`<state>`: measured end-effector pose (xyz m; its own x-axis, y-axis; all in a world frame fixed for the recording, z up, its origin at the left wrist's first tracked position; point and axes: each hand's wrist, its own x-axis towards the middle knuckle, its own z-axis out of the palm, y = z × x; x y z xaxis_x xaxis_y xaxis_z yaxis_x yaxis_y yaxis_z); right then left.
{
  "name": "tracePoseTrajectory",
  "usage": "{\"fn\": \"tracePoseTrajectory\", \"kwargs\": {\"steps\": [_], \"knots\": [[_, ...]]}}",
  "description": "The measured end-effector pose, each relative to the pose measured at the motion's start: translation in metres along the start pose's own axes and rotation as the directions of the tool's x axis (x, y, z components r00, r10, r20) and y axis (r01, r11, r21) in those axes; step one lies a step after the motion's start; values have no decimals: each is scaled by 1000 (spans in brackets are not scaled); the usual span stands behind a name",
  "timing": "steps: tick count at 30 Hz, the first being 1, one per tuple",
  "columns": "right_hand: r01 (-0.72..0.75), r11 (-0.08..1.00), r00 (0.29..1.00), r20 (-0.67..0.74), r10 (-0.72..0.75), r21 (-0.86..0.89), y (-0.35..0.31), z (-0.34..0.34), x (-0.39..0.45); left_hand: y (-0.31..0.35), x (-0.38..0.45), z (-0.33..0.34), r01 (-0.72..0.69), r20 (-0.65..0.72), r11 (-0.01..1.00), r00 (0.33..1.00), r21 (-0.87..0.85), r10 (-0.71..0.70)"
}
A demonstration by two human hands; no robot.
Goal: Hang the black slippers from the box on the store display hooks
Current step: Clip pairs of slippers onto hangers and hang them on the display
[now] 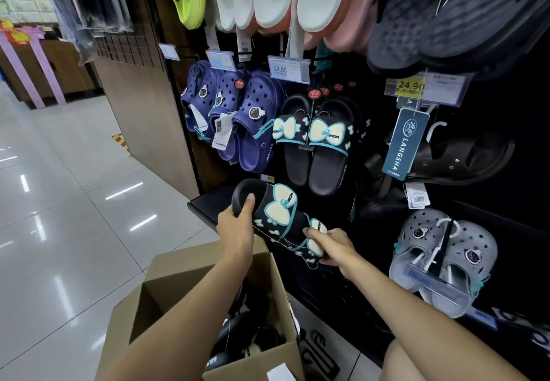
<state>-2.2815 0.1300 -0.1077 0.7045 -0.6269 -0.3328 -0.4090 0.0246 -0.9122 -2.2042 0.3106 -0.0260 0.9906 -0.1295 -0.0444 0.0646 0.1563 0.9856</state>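
Low in the frame sits an open cardboard box [268,264] with more slippers inside. Above it, in the middle, the left hand [235,225] grips one end of the black slippers [276,219], and the right hand [336,246] grips the other end. Up and right of them, the same kind of pair [315,145] hangs on the wall.

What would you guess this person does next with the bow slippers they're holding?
Probably lift the pair of black bow slippers, held in the left hand and right hand, up toward the hook where the matching hung pair sits just above.

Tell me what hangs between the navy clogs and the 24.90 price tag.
In the head view, black bow slippers hang between the navy clogs and the 24.90 price tag.
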Motion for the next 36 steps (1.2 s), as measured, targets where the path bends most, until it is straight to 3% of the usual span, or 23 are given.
{"fn": "tracePoseTrajectory", "kwargs": {"steps": [14,21,26,36], "knots": [[9,1000,996,-92,-7,21,-4,0,4,-2,11,1,76,-59,995,995,-59,-79],[-26,1000,987,-156,28,17,-3,-3,9,1,15,-5,56,-76,996,995,-70,-61],[-65,998,966,-252,62,-2,-5,-10,9,7,20,-11,8,-176,995,984,-101,-26],[-117,989,965,-244,93,-86,-2,-14,8,1,25,-23,-44,-208,999,977,-22,38]]}}
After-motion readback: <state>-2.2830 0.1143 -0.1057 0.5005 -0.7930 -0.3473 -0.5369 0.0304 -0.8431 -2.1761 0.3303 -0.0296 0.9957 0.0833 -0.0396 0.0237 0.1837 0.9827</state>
